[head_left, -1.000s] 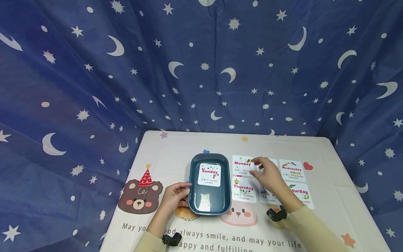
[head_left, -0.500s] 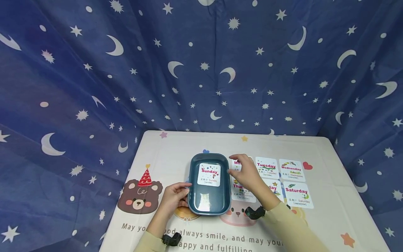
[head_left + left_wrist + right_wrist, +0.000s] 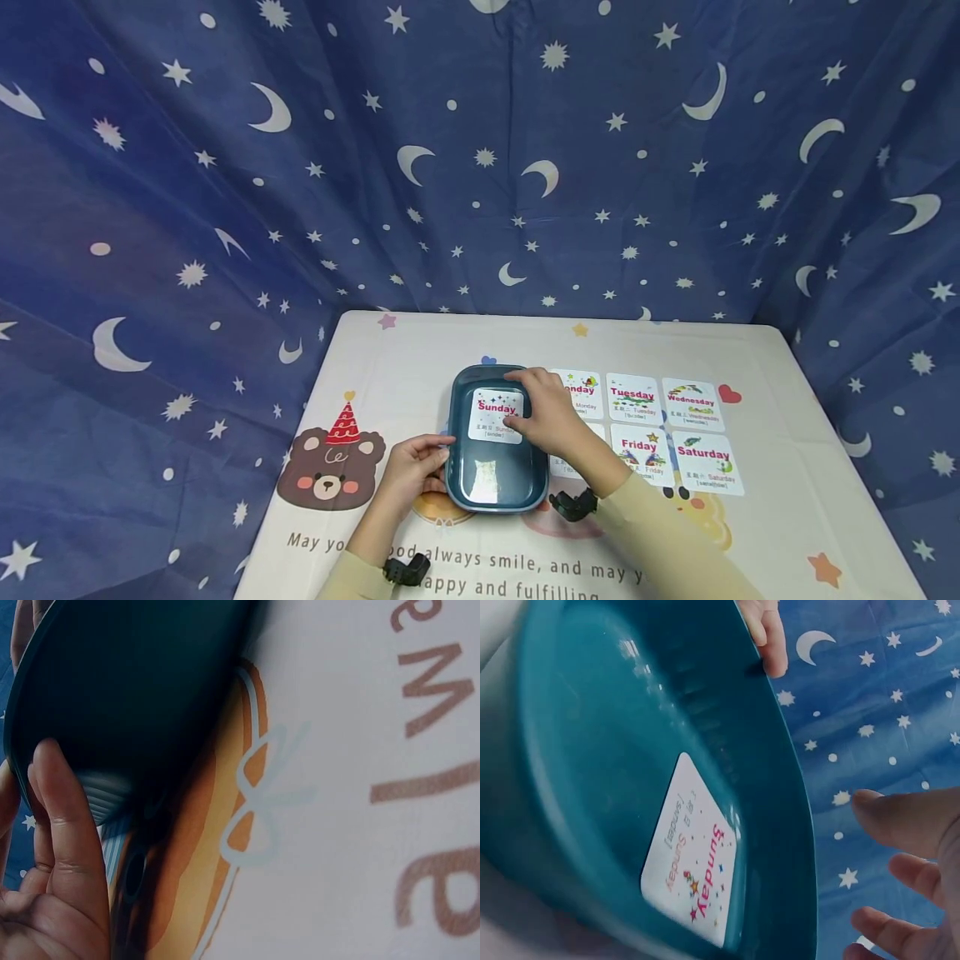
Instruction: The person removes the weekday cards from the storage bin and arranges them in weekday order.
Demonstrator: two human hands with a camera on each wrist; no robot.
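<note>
In the head view, a dark teal tray (image 3: 467,471) stands on the table with the Sunday card (image 3: 491,410) lying face up inside it. My left hand (image 3: 414,467) grips the tray's left rim, thumb against the outer wall in the left wrist view. Over the tray's right rim reaches my right hand (image 3: 553,417), thumb and fingers spread beside the Sunday card, nothing between them. In the right wrist view those spread fingers (image 3: 900,817) appear apart from the card. Right of the tray lies the Monday card (image 3: 587,400), partly covered by the right hand.
Further right lie the Tuesday card (image 3: 634,400), Wednesday card (image 3: 693,408), Friday card (image 3: 637,454) and Saturday card (image 3: 707,467) in two rows. Another card (image 3: 566,467) is mostly hidden under the right forearm. A printed cloth (image 3: 420,375) covers the table; a starry curtain (image 3: 450,167) stands behind.
My right hand has moved left, from above the Monday and Tuesday cards to over the tray beside the Sunday card. The left hand keeps its place on the rim.
</note>
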